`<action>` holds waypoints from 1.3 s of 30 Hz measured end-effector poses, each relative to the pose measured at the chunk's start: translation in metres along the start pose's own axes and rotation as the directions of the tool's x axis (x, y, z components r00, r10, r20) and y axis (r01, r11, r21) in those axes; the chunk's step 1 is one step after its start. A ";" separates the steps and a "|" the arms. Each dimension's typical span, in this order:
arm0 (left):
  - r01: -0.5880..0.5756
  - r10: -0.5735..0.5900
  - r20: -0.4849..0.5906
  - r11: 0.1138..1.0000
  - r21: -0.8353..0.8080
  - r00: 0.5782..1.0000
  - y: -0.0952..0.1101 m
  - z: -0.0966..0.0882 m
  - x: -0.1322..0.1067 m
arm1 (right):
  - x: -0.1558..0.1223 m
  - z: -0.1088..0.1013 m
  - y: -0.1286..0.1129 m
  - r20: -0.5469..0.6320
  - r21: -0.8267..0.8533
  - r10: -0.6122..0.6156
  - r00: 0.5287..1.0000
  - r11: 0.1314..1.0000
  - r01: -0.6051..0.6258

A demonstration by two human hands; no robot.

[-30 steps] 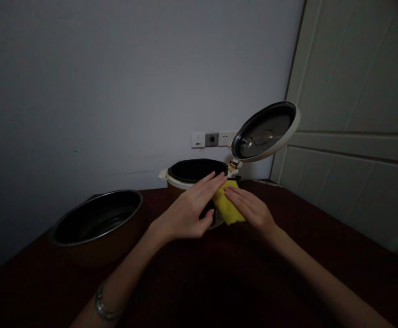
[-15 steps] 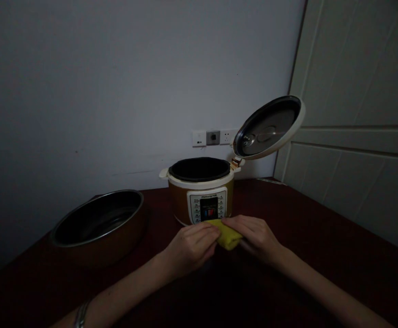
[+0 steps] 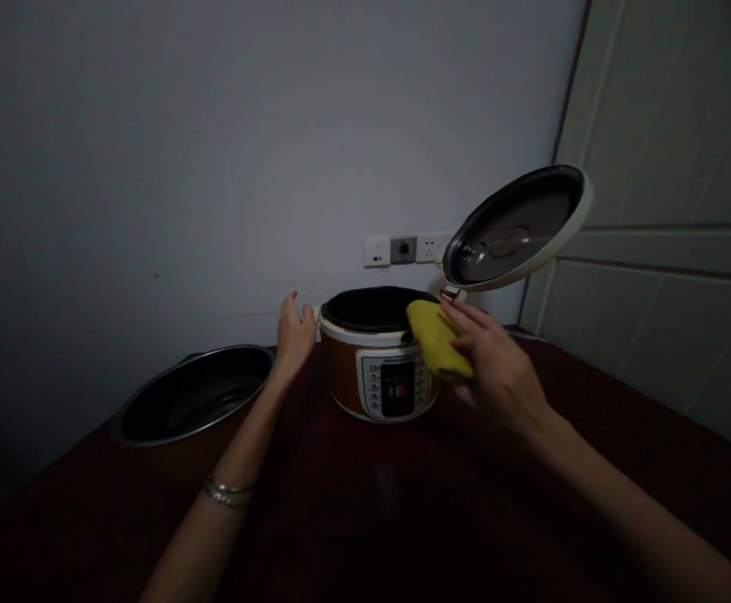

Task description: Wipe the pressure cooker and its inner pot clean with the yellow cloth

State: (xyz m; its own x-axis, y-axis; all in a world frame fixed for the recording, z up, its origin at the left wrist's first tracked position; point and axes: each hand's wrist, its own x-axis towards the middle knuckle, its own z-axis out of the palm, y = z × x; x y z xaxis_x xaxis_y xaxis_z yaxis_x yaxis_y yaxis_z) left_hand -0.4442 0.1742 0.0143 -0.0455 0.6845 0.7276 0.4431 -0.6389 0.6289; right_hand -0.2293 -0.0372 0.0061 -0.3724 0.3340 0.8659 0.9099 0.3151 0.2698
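Observation:
A folded yellow cloth is gripped in my right hand, at the front right of the cooker's rim. The white and brown electric pressure cooker stands upright with its lid tilted up on the right-hand hinge. Its dark inside is too dim to make out. My left hand is beside the cooker's left handle, thumb and fingers apart; whether it touches the handle is unclear.
To the left, a wide dark-lined pot rests on the dark red table. Wall sockets sit behind the cooker. A pale panelled door borders the right side.
My hands have separated from around the cloth. The right one has carried it up to the cooker's rim, while the left one has let go and moved to the left handle.

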 end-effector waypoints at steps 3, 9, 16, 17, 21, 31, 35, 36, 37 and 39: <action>0.157 -0.158 0.058 0.987 0.018 0.986 -0.015 0.022 0.006 | -0.004 0.037 0.001 0.116 0.074 -0.056 0.992 0.996 0.047; 0.168 -0.166 0.137 0.986 -0.007 0.977 -0.035 0.036 0.009 | -0.023 0.067 -0.002 0.118 0.075 -0.124 0.985 0.990 0.115; 0.145 -0.143 0.095 0.989 -0.016 0.985 -0.042 0.040 0.009 | 0.005 0.086 -0.023 0.064 0.045 -0.235 0.970 0.972 0.232; 0.136 -0.133 0.092 0.991 -0.022 0.987 -0.043 0.040 0.009 | 0.011 0.091 -0.028 0.059 0.031 -0.256 0.965 0.967 0.254; 0.116 -0.114 0.092 0.993 -0.011 0.989 -0.042 0.037 0.007 | 0.024 0.103 -0.038 0.060 -0.031 -0.330 0.942 0.943 0.332; 0.101 -0.103 0.119 0.995 0.024 0.987 -0.040 0.035 0.008 | -0.026 0.056 0.022 0.117 0.121 -0.308 0.944 0.948 0.294; 0.104 -0.103 0.106 0.995 -0.006 0.989 -0.041 0.036 0.007 | -0.044 0.044 0.041 0.120 0.163 -0.190 0.974 0.972 0.169; 0.104 -0.103 0.104 0.995 -0.009 0.989 -0.041 0.036 0.006 | -0.044 0.045 0.041 0.116 0.160 -0.186 0.976 0.973 0.166; 0.106 -0.104 0.102 0.994 -0.012 0.989 -0.041 0.037 0.006 | -0.043 0.047 0.038 0.109 0.154 -0.196 0.975 0.972 0.179; 0.108 -0.106 0.097 0.994 -0.012 0.990 -0.041 0.037 0.006 | -0.035 0.054 0.027 0.089 0.130 -0.242 0.966 0.964 0.230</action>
State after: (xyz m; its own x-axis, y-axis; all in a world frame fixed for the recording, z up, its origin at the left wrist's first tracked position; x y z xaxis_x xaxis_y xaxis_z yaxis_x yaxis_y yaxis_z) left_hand -0.4298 0.2174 -0.0172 -0.0049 0.7793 0.6267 0.4244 -0.5658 0.7069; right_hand -0.2016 0.0072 -0.0400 -0.5965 0.3256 0.7336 0.7682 0.4965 0.4042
